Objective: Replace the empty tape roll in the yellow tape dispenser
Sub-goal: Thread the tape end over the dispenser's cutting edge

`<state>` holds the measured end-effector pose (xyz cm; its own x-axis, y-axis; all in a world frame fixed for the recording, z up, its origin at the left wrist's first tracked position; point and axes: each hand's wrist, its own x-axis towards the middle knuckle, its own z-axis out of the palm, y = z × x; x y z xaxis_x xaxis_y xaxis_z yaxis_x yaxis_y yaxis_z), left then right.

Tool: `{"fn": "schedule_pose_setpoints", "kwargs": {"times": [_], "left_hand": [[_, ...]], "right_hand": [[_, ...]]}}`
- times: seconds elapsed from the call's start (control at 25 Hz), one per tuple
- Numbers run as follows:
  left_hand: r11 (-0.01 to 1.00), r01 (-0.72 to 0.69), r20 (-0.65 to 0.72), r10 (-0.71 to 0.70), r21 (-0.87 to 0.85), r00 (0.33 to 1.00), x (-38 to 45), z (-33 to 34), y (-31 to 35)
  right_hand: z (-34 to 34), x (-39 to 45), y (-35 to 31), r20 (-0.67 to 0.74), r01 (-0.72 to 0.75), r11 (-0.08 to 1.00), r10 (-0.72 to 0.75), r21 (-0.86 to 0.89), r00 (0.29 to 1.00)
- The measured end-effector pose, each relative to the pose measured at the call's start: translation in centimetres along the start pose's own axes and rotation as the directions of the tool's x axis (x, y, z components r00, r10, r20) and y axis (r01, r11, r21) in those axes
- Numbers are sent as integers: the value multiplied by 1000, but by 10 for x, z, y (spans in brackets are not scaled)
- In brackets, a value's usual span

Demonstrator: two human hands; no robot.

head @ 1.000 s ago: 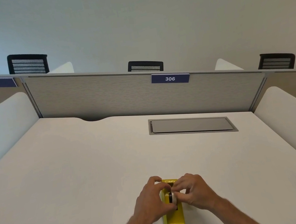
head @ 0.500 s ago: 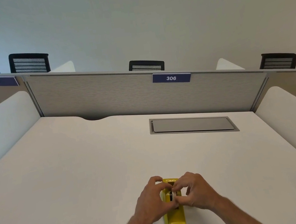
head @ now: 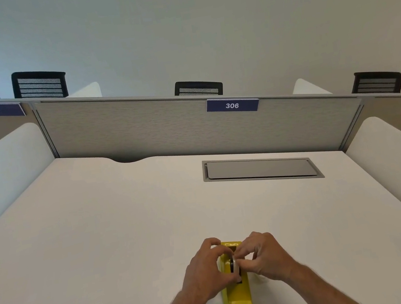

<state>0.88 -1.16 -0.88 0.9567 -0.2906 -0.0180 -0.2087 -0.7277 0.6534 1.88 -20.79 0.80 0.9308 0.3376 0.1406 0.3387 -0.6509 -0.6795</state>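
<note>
Presently the yellow tape dispenser (head: 236, 295) stands upright on the white worktop (head: 109, 243), near its front edge, cutter end toward the person. Both hands are closed around the roll well in the middle of the body. The left hand (head: 205, 272) cups the dispenser's left flank, thumb and forefinger curled toward the hub. The right hand (head: 263, 257) pinches from the opposite side. Between them sits the tape roll (head: 234, 264), a pale ring with a dark centre, seen edge-on and low in the well. The fingers (head: 243, 251) of both hands are clenched on this roll; neither is released. Whether the roll is the spent core or a fresh one cannot be told from this view, nor whether it is rising or seating.

Assessment: the step in hand is working the roll at its cradle. To do it well, keep the roll square to the slot walls and move it straight along the slots, both sides together, so the hub pins do not bind. The left palm should press the body down onto the worktop, since a light plastic housing is likely to lift or skid. Fingers should stay clear of the serrated blade at the near end.

Elsewhere, a grey cable hatch (head: 260, 170) lies well apart, and no spare roll is visible on the surface.
</note>
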Motion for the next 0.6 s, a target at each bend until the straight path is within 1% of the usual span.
{"fn": "schedule_pose_setpoints", "kwargs": {"times": [0.28,0.48,0.6], "left_hand": [[1000,7,3,-7,0,1000,2,1,-1],[1000,15,3,-15,1,1000,2,2,-2],[1000,15,-2,-15,-2,1000,1,2,-2]], "right_hand": [[-3,1,1,24,37,999,-36,-28,999],[-4,-1,2,53,24,1000,-24,9,998],[-4,-2,2,48,-6,1000,5,25,999]]}}
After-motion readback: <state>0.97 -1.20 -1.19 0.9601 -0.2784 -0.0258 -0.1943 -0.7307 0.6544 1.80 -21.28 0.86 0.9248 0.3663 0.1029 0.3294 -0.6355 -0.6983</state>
